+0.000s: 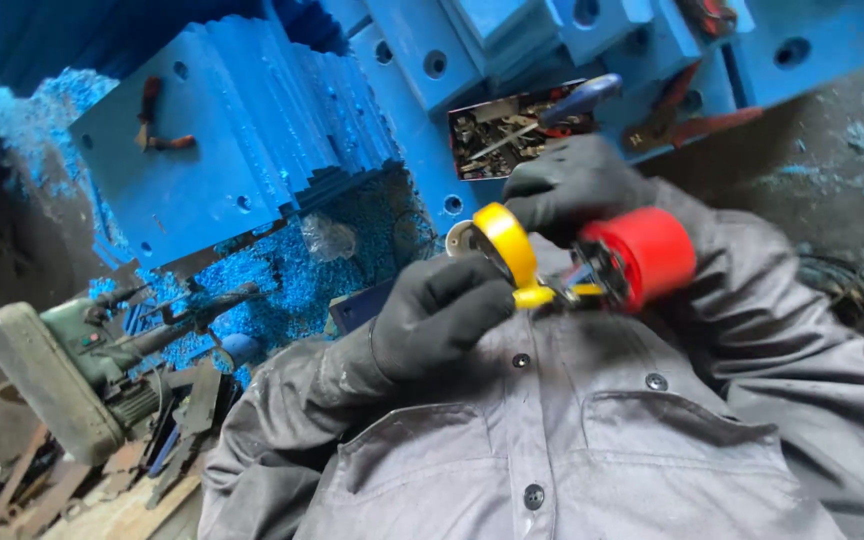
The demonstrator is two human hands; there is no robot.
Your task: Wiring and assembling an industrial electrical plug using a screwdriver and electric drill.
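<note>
A yellow roll of tape (pixel 505 243) and a red roll of tape (pixel 645 256) are held side by side in front of the person's chest, with a yellow strip and some dark wiring between them. The left hand (pixel 439 315), in a dark grey glove, is closed around the lower edge of the yellow roll. The right hand (pixel 569 187), gloved the same, is curled over the top by the red roll, gripping it. Below them lies a grey buttoned work shirt (pixel 562 440). Beyond stand blue stepped plastic blocks (pixel 242 150), an open box of metal parts (pixel 512 130) and blue shavings (pixel 302 280). A green power tool (pixel 62 370) sits at left.
</note>
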